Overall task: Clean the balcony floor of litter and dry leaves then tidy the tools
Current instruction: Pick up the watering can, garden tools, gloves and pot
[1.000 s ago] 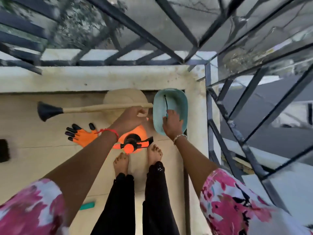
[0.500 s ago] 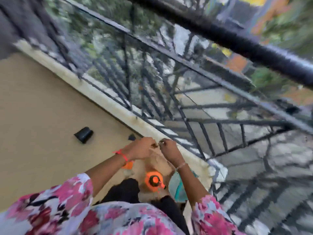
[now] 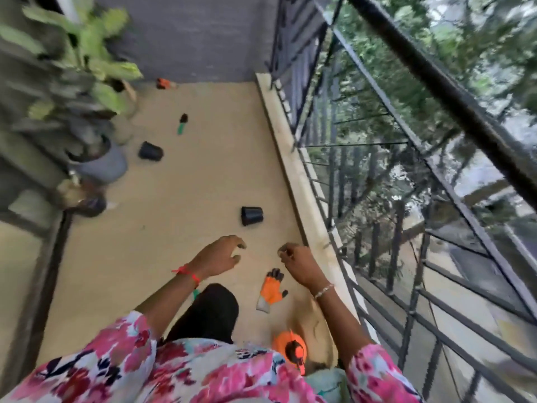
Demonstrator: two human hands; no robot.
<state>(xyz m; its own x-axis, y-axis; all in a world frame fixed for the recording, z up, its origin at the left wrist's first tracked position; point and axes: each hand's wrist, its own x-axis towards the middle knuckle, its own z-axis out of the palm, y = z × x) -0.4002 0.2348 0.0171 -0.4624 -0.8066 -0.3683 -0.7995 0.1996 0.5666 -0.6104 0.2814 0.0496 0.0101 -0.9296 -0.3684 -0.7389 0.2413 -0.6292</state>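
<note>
My left hand (image 3: 218,254) hovers over the tan balcony floor (image 3: 180,228) with its fingers curled apart and nothing in it. My right hand (image 3: 299,264) hangs beside it near the kerb, fingers closed in a loose fist. Under my right hand an orange and black glove (image 3: 271,290) lies flat. An orange spray bottle (image 3: 292,349) stands by my leg, with pale broom bristles (image 3: 318,324) and a teal dustpan (image 3: 328,385) partly hidden behind my right sleeve. A black pot (image 3: 252,215) lies on its side just ahead of my hands.
A second black pot (image 3: 150,151), a green-handled trowel (image 3: 182,123) and a small orange tool (image 3: 163,83) lie further down the floor. Potted plants (image 3: 98,161) line the left side. A raised kerb (image 3: 293,170) and black metal railing (image 3: 406,175) run along the right.
My left hand has let go of the broom handle and my right hand has left the dustpan. My view has swung from the corner to along the balcony, and both hands have moved apart.
</note>
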